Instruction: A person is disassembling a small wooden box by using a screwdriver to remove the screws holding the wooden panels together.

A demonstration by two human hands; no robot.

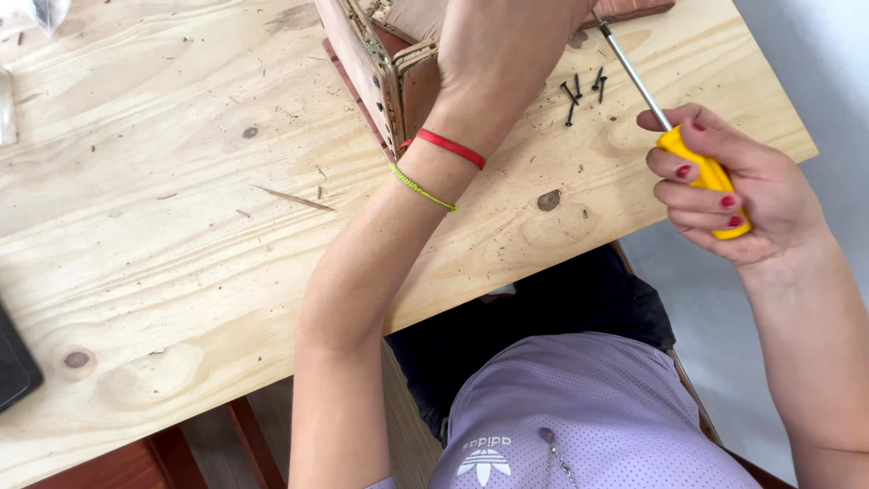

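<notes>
Right hand [724, 186] fisted on yellow-handled screwdriver [706, 177], shaft toward 11 o'clock. Left hand [507, 45] presses wooden box [380, 72], grip unclear. Black screws [579, 91] between them.

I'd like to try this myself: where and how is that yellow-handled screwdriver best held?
By its thick yellow handle, coming from the right: the screwdriver slants with its thin metal shaft pointing up-left toward the wooden piece, and the right hand already wraps the handle.

- Left hand [507, 45]: bare forearm, with a thin red cord bracelet [451, 148] and a thin lime-green braided bracelet [422, 188] at the wrist.
- Right hand [724, 186]: bare, fingernails painted red.
- Torso: lilac mesh-textured top [588, 417] with a white emblem.
- Lap: dark shorts [543, 317].
</notes>
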